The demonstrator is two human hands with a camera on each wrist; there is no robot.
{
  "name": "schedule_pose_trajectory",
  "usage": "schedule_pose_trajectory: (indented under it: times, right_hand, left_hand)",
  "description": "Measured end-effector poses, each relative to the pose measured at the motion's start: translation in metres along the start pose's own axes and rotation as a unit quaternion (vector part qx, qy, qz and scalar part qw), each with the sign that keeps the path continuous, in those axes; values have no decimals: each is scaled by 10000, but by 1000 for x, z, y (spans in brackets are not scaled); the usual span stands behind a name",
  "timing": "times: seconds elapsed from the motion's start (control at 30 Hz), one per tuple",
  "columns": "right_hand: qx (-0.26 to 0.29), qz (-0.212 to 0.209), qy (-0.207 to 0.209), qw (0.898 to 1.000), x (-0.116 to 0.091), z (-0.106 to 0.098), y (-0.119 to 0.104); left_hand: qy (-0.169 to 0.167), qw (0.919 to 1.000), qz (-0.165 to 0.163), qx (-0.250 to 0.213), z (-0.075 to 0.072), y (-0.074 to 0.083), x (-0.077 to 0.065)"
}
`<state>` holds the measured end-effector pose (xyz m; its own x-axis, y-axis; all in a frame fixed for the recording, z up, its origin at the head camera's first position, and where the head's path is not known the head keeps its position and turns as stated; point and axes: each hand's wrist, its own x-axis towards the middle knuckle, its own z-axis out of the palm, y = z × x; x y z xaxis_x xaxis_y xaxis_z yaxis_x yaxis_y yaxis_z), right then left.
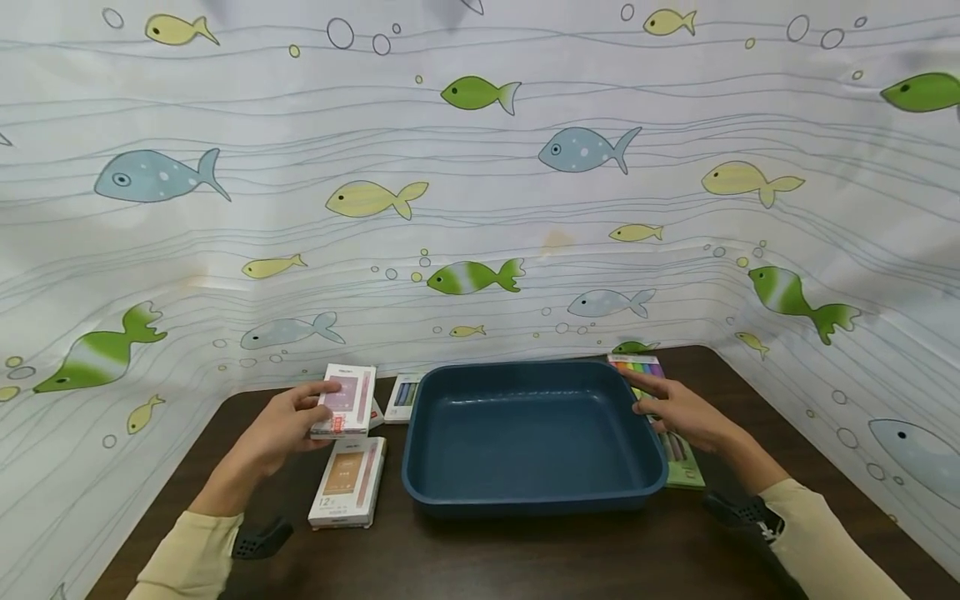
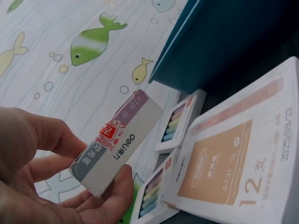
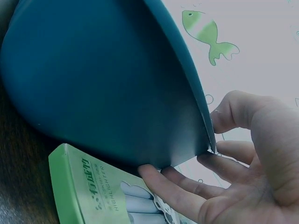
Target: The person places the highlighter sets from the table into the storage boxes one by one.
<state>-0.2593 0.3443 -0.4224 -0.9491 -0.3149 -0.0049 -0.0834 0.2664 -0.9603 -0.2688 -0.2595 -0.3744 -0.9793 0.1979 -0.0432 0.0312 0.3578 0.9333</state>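
Note:
My left hand [image 1: 281, 421] holds a small white highlighter box [image 1: 351, 400] with a purple label, thumb on one side and fingers on the other. In the left wrist view the box's printed end faces the camera. Below it lies a white highlighter box with an orange-brown label [image 1: 348, 482]. The dark blue tray [image 1: 536, 504] stands in the middle of the table. At its right side is my right hand [image 1: 682, 412], fingers extended and touching the tray's outer wall and rim. Beneath that hand lies a green highlighter pack [image 3: 100, 191], partly hidden.
Behind the left hand, a white box of coloured pens [image 1: 403, 398] lies against the tray's left side, with another white box [image 1: 377, 414] partly hidden. A rainbow-coloured pack top [image 1: 637, 364] shows behind the tray's right corner. A fish-patterned curtain [image 1: 480, 233] surrounds the dark table [image 1: 480, 558].

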Motion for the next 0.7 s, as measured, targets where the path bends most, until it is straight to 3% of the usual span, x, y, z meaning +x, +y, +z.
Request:
schedule_pose_trajectory:
  times: [0.7]
  right_hand:
    - [-142,-9,18,9999,-1,2,-1]
  left_hand:
    - [-136,9998,77,115,13,16,-6]
